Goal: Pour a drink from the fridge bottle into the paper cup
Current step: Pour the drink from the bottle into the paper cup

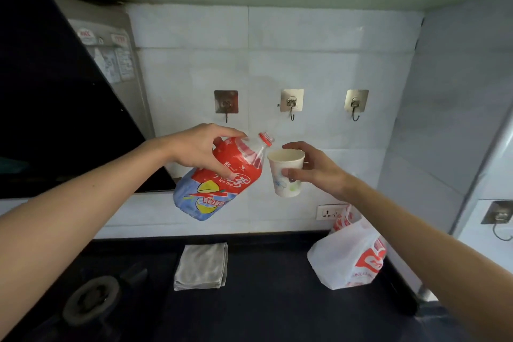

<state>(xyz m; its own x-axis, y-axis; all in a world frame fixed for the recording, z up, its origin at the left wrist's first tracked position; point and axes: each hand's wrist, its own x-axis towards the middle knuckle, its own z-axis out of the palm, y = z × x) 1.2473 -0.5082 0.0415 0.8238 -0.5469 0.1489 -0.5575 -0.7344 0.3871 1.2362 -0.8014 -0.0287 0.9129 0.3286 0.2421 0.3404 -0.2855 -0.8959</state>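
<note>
Bottle (222,183) tilts in the left hand's (194,151) curled fingers (219,171); right hand (322,172) grips paper cup (287,183). Below them: dark worktop (263,300), cloth (201,265), bag (349,255).

We note a bottle (222,180) labelled red over blue with yellow marks; white cup (287,173), faint floral print; grey cloth (201,265); black surface (263,300); white bag (347,255), red lettering.

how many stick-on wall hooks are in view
4. Three sit in a row on the back tiles: left hook, middle hook, right hook. The fourth hook is lower, at the picture's right edge. Others may be hidden out of frame.
</note>
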